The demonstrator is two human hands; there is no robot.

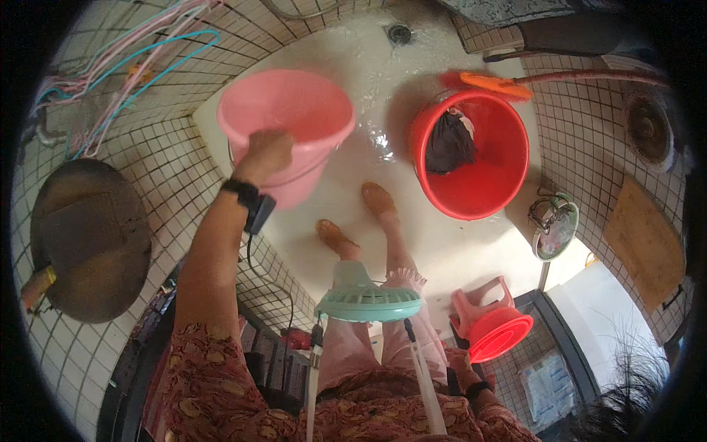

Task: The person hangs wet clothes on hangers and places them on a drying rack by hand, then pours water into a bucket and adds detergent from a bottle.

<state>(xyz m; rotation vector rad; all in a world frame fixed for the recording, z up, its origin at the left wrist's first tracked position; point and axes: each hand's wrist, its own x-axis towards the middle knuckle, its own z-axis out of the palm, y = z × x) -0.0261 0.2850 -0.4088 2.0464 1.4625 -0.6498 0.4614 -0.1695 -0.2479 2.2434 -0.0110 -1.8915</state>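
My left hand (270,153) grips the near rim of a pink plastic bucket (301,166), which has a wire handle and tilts towards me. A black wrist device with a cable sits on that forearm. To the right stands a red plastic bucket (486,188) with dark cloth (450,143) inside. My right hand (464,367) is low by my hip, at the edge of a red round plastic basin (500,335); whether it holds the basin is unclear. Close behind the basin is a pink plastic stool (478,304).
Water spreads over the floor near a drain (400,35). An orange brush (494,84) lies beyond the red bucket. Plastic hangers (149,61) and a dark round board (91,240) hang at left. A mint-green fan (369,304) hangs before my lap.
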